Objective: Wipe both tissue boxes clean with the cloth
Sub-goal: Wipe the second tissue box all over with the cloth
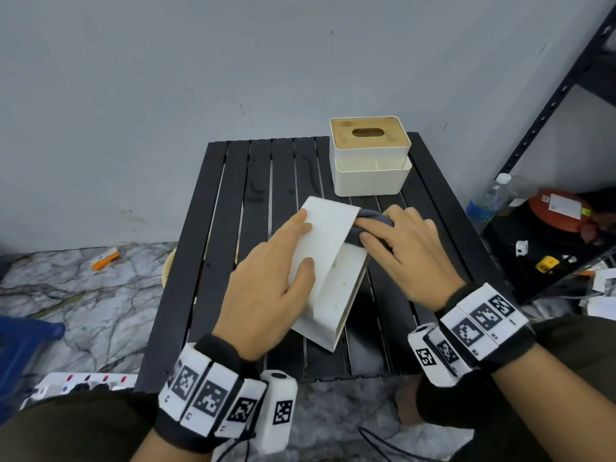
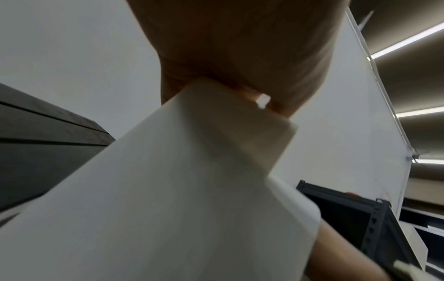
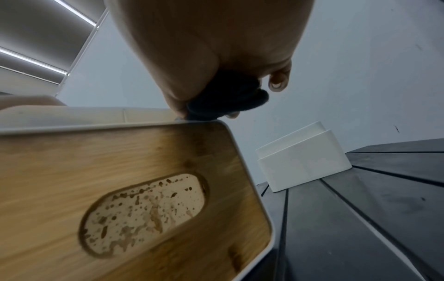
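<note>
Lying tipped on its side at the middle of the black slatted table [image 1: 216, 228], the near tissue box [image 1: 328, 261] turns its wooden lid [image 3: 134, 190] toward the right. Through the lid's oval slot, brown spots show inside. The left hand [image 1: 266, 285] lies flat, fingers straight, on the box's upper white face. The right hand [image 1: 405, 251] curls round a dark grey cloth [image 1: 371, 221], bunched against the box's far right corner. The second box [image 1: 370, 155] stands upright at the table's far right corner, apart from both hands. Both wrists carry bands with square black-and-white markers; their small print is unreadable. A water bottle [image 1: 486, 201] stands beside the metal shelf [image 1: 550, 105]; its blue label cannot be read.
</note>
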